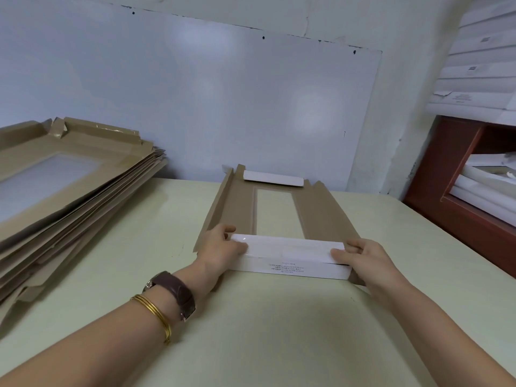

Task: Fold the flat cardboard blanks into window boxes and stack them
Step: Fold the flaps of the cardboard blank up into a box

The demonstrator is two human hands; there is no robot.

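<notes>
A brown cardboard blank with a clear window lies brown side up on the pale table. Its long side walls are partly raised. Its near white end flap is folded up and over. My left hand pinches the flap's left end with thumb on top. At the flap's right end, my right hand grips it the same way. The far white end flap is folded inward. A tall pile of flat blanks lies at the left.
A whiteboard leans against the wall behind the table. At the right stands a red-brown shelf holding white boxes, with more white boxes stacked above it. The table surface in front of my arms is bare.
</notes>
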